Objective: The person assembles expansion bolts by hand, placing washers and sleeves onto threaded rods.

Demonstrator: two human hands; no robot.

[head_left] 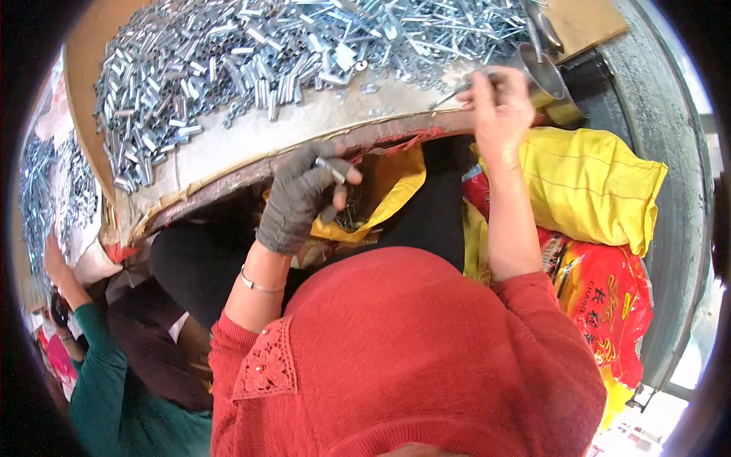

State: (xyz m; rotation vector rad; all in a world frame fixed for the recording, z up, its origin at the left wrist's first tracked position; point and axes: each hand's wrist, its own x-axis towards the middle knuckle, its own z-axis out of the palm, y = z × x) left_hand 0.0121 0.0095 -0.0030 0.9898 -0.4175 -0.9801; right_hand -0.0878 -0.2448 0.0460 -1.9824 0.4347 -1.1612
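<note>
My left hand point(298, 199), in a grey glove with bare fingertips, is closed around a short shiny metal sleeve point(329, 169), in front of the table edge. Bare and raised at the table's right side, my right hand point(499, 110) pinches a thin metal rod point(451, 97) that looks like a bolt; its far end points left. Across the table lies a heap of silvery metal sleeves point(221, 57), with long thin bolts point(468, 30) toward the right. Small washers point(370, 88) are scattered along the heap's near edge.
A metal can point(550, 80) stands right of my right hand. Below the edge hangs an open yellow bag point(407, 186) with small metal pieces inside. A yellow sack point(594, 183) lies over a red bag point(609, 305) at right. At left, a co-worker's green sleeve point(99, 365) reaches toward another heap.
</note>
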